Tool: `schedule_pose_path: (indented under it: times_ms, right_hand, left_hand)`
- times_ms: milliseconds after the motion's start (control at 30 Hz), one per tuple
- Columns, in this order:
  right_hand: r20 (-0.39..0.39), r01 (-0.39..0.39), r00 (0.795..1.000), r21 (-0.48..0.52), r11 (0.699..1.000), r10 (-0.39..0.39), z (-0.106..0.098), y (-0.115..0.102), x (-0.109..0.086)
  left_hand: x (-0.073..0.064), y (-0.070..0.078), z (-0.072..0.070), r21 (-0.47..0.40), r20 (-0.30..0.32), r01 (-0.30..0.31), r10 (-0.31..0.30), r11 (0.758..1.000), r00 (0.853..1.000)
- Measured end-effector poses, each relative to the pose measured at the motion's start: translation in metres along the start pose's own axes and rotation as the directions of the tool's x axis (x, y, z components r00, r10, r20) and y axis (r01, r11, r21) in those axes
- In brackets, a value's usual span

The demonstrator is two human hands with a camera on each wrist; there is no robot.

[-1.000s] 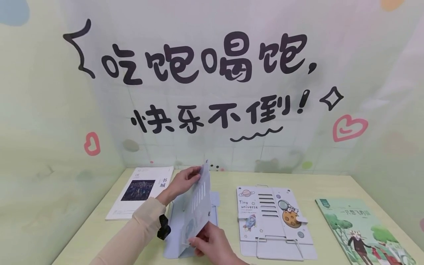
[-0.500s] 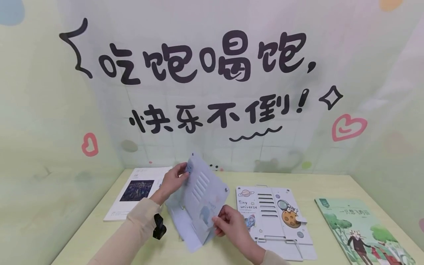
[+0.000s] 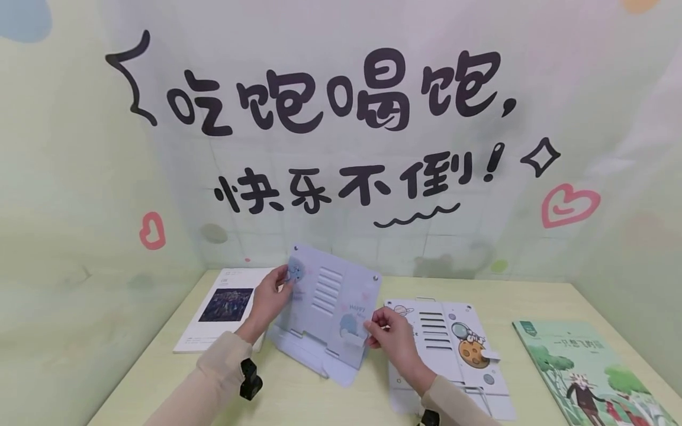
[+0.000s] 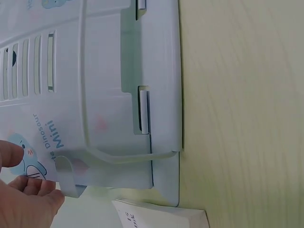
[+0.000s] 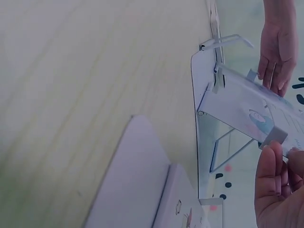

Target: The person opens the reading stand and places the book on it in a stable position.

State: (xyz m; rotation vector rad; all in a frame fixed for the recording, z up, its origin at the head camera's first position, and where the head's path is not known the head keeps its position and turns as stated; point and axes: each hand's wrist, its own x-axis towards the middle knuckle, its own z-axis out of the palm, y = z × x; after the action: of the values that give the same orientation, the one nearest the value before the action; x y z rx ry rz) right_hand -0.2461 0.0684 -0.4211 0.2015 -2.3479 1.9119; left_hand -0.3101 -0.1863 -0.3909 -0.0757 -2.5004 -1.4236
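Hands [image 3: 268,297] [image 3: 392,338] — tight pinch on bookstand [image 3: 322,322], seemingly

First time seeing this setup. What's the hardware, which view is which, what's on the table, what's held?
No robot here: just a person's two bare hands. The widest picture comes from a head-worn camera looking forward and down. The other two come from wrist cameras, one per arm, each watching that hand's work; their scenes look turned sideways.

The left hand and right hand hold opposite side edges of a pale blue dinosaur-print stand, its slotted panel tilted up from its base.

Also on the table: a white-covered book at left, partly hidden; a white space-print stand right of the held one; and a green book farther right.
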Motion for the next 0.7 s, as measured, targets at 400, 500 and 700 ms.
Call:
schedule_pose_path:
  times_ms: [400,500,700]
  right_hand:
    - [0.025,0.146,0.989,-0.107,0.983,-0.144,-0.009,0.001,0.027]
    - [0.022,0.145,0.989,-0.156,0.977,-0.144,-0.01,0.001,0.035]
    - [-0.014,0.063,0.997,-0.26,0.963,-0.069,-0.009,0.0,0.051]
  left_hand:
    - [-0.011,-0.004,-0.002,-0.056,-0.042,0.031,-0.033,0.998,0.999]
    - [-0.014,-0.005,-0.002,-0.062,-0.06,0.028,-0.032,0.998,0.998]
    - [-0.016,-0.007,0.0,-0.045,-0.12,-0.004,-0.001,0.999,0.993]
